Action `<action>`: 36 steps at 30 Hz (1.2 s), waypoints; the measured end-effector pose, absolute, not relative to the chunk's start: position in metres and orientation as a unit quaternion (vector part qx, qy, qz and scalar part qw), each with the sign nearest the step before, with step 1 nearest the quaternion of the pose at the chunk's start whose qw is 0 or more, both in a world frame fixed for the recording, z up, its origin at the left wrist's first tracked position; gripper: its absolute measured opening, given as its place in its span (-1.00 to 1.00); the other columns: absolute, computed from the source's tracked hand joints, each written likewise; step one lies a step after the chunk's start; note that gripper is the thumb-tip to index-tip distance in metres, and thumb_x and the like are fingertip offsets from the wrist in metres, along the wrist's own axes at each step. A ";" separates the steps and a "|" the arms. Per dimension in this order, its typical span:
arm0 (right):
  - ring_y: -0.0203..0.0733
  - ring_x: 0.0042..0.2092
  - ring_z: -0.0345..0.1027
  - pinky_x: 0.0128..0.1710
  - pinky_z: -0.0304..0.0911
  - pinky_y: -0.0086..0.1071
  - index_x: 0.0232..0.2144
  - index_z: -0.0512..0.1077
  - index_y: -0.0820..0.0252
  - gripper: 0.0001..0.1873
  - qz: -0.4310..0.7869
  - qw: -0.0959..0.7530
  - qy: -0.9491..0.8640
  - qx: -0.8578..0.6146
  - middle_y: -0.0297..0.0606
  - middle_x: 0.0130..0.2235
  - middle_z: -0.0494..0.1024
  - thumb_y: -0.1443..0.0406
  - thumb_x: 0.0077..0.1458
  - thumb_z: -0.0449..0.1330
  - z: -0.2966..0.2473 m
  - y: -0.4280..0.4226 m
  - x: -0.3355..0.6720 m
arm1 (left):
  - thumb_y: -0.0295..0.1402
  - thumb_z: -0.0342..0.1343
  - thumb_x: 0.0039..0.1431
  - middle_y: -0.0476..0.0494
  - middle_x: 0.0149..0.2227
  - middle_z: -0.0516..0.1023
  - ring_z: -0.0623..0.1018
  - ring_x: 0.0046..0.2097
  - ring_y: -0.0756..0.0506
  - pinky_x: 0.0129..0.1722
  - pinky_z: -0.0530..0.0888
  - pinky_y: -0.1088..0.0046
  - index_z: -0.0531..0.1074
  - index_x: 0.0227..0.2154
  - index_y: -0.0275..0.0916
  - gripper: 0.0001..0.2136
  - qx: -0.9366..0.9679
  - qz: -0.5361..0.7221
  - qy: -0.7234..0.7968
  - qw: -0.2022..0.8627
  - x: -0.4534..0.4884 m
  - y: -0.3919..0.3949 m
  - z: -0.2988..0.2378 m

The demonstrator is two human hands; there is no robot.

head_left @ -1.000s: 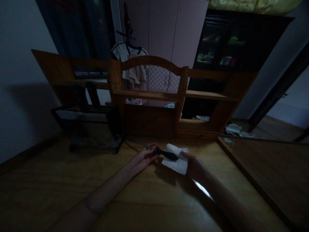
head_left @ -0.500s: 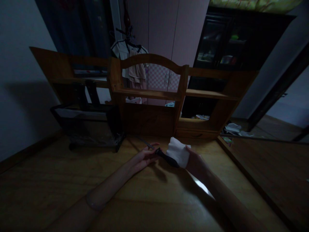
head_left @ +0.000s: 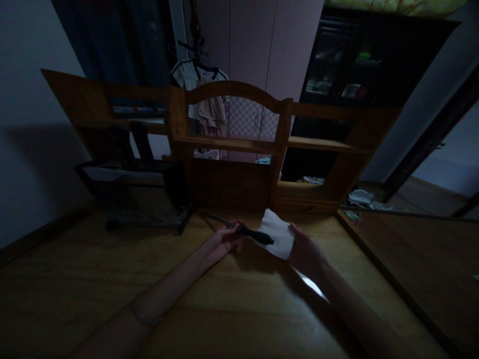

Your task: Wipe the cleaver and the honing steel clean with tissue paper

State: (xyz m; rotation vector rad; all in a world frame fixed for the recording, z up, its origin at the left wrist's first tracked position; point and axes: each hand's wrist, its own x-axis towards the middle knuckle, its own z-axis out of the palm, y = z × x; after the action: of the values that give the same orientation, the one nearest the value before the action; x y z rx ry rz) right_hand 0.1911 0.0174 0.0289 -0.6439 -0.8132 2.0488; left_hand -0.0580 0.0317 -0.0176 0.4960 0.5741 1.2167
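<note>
My left hand [head_left: 222,242] is closed round a sharpening steel, gripping it near the collar. The black handle [head_left: 258,235] points right; the thin dark rod [head_left: 215,218] sticks out to the left, past my fingers. My right hand [head_left: 307,253] pinches a folded white paper towel or cloth [head_left: 280,233] by its right edge. That white piece lies behind the handle's end; whether they touch I cannot tell. Both hands are just above the wooden desktop [head_left: 232,309]. On the left stands a black knife holder [head_left: 130,199] with black-handled knives [head_left: 141,141] in it.
A wooden shelf unit [head_left: 232,144] runs along the desk's far side. A raised wooden edge [head_left: 381,269] borders the desktop on the right. Beyond are hanging clothes [head_left: 211,107], a pink wardrobe [head_left: 249,45] and a dark cabinet [head_left: 337,65]. The room is dim.
The steel has turned slightly toward level, its handle end rising in front of the white piece. More of the rod shows at the left. Both hands keep their holds.
</note>
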 end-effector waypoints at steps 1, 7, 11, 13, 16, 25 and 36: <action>-0.02 0.04 0.34 0.04 0.19 -0.11 0.11 0.24 0.17 -0.47 0.814 0.410 -0.325 -0.254 -0.14 0.03 0.46 0.04 0.20 -0.04 0.030 0.018 0.192 | -0.60 0.06 0.12 -0.29 -0.13 0.51 0.52 -0.04 -0.17 -0.03 0.48 0.31 0.43 -0.21 -0.40 -0.83 0.222 0.558 0.264 0.755 -0.059 0.033 -0.018; 0.03 0.03 0.35 0.01 0.19 -0.04 0.09 0.27 0.19 -0.34 0.814 0.380 -0.349 -0.266 -0.07 -0.01 0.48 -0.12 0.15 -0.10 0.037 0.015 0.195 | -0.59 0.09 0.10 -0.31 -0.11 0.51 0.52 -0.05 -0.18 -0.06 0.49 0.33 0.42 -0.17 -0.39 -0.79 0.237 0.537 0.261 0.767 -0.062 0.034 -0.021; 0.02 0.06 0.32 0.05 0.17 -0.06 0.11 0.25 0.17 -0.31 0.817 0.388 -0.339 -0.258 -0.08 0.04 0.45 -0.15 0.14 -0.12 0.036 0.015 0.197 | -0.53 0.10 0.11 -0.34 -0.12 0.51 0.53 -0.05 -0.20 -0.08 0.49 0.31 0.41 -0.13 -0.39 -0.76 0.265 0.496 0.279 0.778 -0.061 0.031 -0.019; 0.01 0.09 0.29 0.07 0.15 -0.06 0.13 0.23 0.18 -0.30 0.824 0.392 -0.328 -0.247 -0.09 0.06 0.42 -0.15 0.15 -0.13 0.035 0.016 0.198 | -0.50 0.11 0.11 -0.37 -0.12 0.51 0.53 -0.05 -0.23 -0.10 0.50 0.30 0.39 -0.09 -0.39 -0.73 0.293 0.473 0.285 0.781 -0.061 0.028 -0.016; 0.00 0.12 0.25 0.11 0.10 -0.07 0.14 0.21 0.19 -0.32 0.835 0.390 -0.312 -0.233 -0.10 0.09 0.40 -0.11 0.17 -0.12 0.035 0.016 0.198 | -0.48 0.13 0.10 -0.40 -0.11 0.51 0.52 -0.05 -0.26 -0.14 0.50 0.30 0.37 -0.04 -0.39 -0.67 0.335 0.442 0.277 0.784 -0.061 0.024 -0.013; 0.04 0.15 0.20 0.17 0.00 -0.04 0.13 0.24 0.17 -0.28 0.832 0.383 -0.332 -0.224 -0.11 0.08 0.41 -0.16 0.14 -0.15 0.035 0.015 0.194 | -0.48 0.14 0.09 -0.33 -0.13 0.52 0.54 -0.10 -0.19 -0.11 0.49 0.29 0.40 -0.07 -0.35 -0.70 0.326 0.451 0.304 0.773 -0.060 0.023 -0.009; -0.02 -0.07 0.44 0.02 0.22 -0.16 -0.01 0.36 0.29 -0.59 0.809 0.378 -0.319 -0.318 -0.11 -0.13 0.56 0.17 0.17 0.06 0.027 0.015 0.183 | -0.50 0.15 0.09 -0.30 -0.12 0.51 0.52 -0.05 -0.21 -0.04 0.46 0.25 0.34 0.02 -0.28 -0.60 0.328 0.490 0.278 0.758 -0.059 0.028 -0.017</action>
State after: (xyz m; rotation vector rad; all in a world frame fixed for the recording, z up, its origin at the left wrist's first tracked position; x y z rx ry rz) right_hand 0.1831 0.0145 0.0268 -0.8117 -0.8149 2.0677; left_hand -0.0593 0.0278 -0.0168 0.7143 0.6060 1.0681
